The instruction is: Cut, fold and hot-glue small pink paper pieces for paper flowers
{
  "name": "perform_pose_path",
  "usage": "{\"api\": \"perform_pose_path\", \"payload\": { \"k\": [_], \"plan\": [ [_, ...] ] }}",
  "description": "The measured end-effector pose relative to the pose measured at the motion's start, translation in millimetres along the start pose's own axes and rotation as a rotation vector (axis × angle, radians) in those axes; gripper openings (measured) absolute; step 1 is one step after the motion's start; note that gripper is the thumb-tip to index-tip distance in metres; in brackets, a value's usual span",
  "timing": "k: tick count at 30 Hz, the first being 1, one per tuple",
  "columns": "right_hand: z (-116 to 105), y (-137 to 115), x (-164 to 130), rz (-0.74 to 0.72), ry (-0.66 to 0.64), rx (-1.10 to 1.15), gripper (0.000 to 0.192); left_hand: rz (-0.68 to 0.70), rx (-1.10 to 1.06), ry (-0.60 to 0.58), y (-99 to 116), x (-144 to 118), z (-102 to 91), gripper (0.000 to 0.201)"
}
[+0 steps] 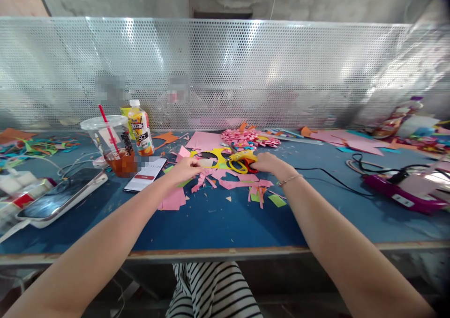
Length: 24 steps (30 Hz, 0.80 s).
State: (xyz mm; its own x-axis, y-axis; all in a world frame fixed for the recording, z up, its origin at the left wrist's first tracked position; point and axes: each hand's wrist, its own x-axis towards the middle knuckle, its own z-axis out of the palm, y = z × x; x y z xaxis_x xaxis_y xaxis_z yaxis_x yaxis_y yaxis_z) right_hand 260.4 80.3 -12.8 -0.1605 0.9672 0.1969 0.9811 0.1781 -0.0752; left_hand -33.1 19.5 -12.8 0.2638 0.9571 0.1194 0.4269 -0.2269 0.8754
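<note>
My left hand is closed in a pinch at the left end of a yellow paper sheet with round holes cut in it. A small pale scrap shows at its fingertips. My right hand has its fingers curled at a yellow-and-red tool with loops, which looks like scissors. These fingers are partly hidden, and the tool overlaps the sheet's right end. Around and under both hands lie pink paper scraps. Behind them is a heap of pink paper strips.
On the left stand a plastic cup with a red straw and a drink bottle. Two phones lie nearby, one light-screened, one dark-screened. A purple power strip with cords sits right. A perforated metal screen borders the back.
</note>
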Motion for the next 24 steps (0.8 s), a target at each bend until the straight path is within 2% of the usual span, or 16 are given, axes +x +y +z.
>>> {"api": "perform_pose_path", "payload": {
  "k": [3, 9, 13, 18, 22, 24],
  "plan": [
    [0, -10, 0, 0.080, -0.074, -0.090, 0.027, -0.015, -0.005, 0.059, 4, 0, 0.3, 0.007],
    [-5, -15, 2, -0.011, -0.100, -0.035, 0.020, -0.034, 0.010, 0.083, 8, -1, -2.0, 0.010],
    [-7, -15, 1, -0.061, -0.093, 0.017, 0.026, -0.037, 0.067, 0.109, 5, 0, -3.7, 0.014],
    [-7, -19, -1, -0.098, -0.033, -0.040, 0.022, -0.003, 0.099, 0.134, 0, 2, -5.6, 0.020],
    [-11, -19, -4, 0.002, 0.070, -0.054, 0.025, -0.003, 0.149, 0.149, -1, 2, -8.0, 0.026],
    [-13, -19, -6, 0.049, 0.174, -0.021, 0.037, -0.010, 0.141, 0.141, -2, 3, -8.8, 0.027]
  ]
}}
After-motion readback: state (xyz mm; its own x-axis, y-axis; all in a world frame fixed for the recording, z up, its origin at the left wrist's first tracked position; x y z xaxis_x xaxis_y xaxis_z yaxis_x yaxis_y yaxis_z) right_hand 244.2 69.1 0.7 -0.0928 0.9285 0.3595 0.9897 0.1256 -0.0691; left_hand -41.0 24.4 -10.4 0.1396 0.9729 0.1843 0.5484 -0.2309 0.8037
